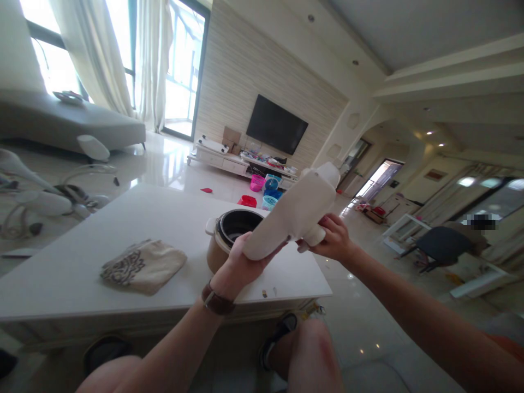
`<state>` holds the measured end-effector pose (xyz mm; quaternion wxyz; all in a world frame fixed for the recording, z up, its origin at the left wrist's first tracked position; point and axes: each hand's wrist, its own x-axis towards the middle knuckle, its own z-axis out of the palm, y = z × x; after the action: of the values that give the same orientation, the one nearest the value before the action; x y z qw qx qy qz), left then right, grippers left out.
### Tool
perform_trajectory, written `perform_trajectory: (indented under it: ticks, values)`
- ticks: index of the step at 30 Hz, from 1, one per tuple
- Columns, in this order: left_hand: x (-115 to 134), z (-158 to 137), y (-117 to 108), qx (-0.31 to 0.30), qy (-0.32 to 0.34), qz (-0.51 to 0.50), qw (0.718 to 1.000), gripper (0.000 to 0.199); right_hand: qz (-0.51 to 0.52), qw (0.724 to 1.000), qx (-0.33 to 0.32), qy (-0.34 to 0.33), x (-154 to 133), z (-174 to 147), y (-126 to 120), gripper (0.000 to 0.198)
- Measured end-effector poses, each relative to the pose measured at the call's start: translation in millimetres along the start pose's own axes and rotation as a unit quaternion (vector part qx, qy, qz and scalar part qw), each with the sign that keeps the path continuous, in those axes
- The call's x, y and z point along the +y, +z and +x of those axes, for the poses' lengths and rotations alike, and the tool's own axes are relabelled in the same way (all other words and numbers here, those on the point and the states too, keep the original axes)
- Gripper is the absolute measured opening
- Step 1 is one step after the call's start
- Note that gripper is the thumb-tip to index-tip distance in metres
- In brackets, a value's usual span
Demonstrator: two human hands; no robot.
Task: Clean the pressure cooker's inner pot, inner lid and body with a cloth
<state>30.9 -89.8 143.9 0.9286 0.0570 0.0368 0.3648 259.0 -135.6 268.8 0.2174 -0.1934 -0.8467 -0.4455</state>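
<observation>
A thick cream-coloured cooker lid (297,204) is held up, tilted on its edge, above the white table (77,234). My left hand (245,265), with a brown strap at the wrist, grips its lower left end. My right hand (333,240) is closed around a short stub that sticks out on the lid's right side; some of its fingers are hidden. Behind the lid and my left hand stands an open electric cooker (216,251), brown outside, with a dark inner pot (239,221). To its left lies a folded beige cloth (145,265) with a dark pattern.
Two tiny items (264,293) lie near the table's front edge. Beyond the table, colourful plastic baskets (257,183) stand on the glossy floor before a low TV cabinet (219,158). A dark chair (436,245) is at the right, a grey couch (73,123) at the left.
</observation>
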Motion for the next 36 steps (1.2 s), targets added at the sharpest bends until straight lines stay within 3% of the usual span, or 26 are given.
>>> perform_trajectory:
  ticks: [4,6,9,11,13,16,19,21,23,25,27,29,32,36]
  values:
    - [13,-7,10,-0.039,-0.018,0.007,0.999,0.054,-0.046,0.995,-0.047,-0.072,4,26,3,0.008]
    - [20,-9,10,-0.056,-0.018,0.055,0.997,0.053,-0.05,0.992,-0.097,-0.058,10,37,6,0.009]
    - [36,-13,5,-0.045,-0.015,0.18,0.982,0.053,-0.042,0.987,-0.157,0.02,18,51,14,0.032]
    - [53,-16,-1,0.006,-0.014,0.283,0.959,0.061,-0.046,0.98,-0.169,0.093,20,62,23,0.037]
    - [70,-17,-11,0.083,0.068,0.338,0.935,0.064,-0.043,0.968,-0.172,0.175,19,72,33,0.036]
    - [92,-12,-32,0.222,0.249,0.357,0.872,0.051,-0.008,0.943,-0.178,0.283,17,84,55,0.034]
    - [103,0,-58,0.309,0.42,0.367,0.77,0.024,0.058,0.912,-0.196,0.357,18,87,84,0.035]
    - [106,8,-76,0.341,0.473,0.399,0.708,0.013,0.092,0.884,-0.226,0.398,17,85,106,0.035]
    - [106,15,-92,0.364,0.485,0.456,0.652,0.012,0.113,0.847,-0.273,0.442,14,81,128,0.036]
    - [105,21,-107,0.374,0.474,0.495,0.625,0.017,0.129,0.804,-0.32,0.484,7,76,147,0.037]
    - [104,26,-119,0.375,0.453,0.509,0.629,0.024,0.137,0.772,-0.352,0.512,-1,72,164,0.039]
    - [103,29,-130,0.372,0.422,0.508,0.652,0.027,0.137,0.758,-0.37,0.519,-9,69,180,0.041]
    - [99,29,-142,0.357,0.382,0.514,0.681,0.03,0.127,0.758,-0.381,0.514,-17,67,200,0.045]
    - [89,24,-150,0.328,0.383,0.548,0.667,0.039,0.116,0.764,-0.39,0.501,-21,66,221,0.047]
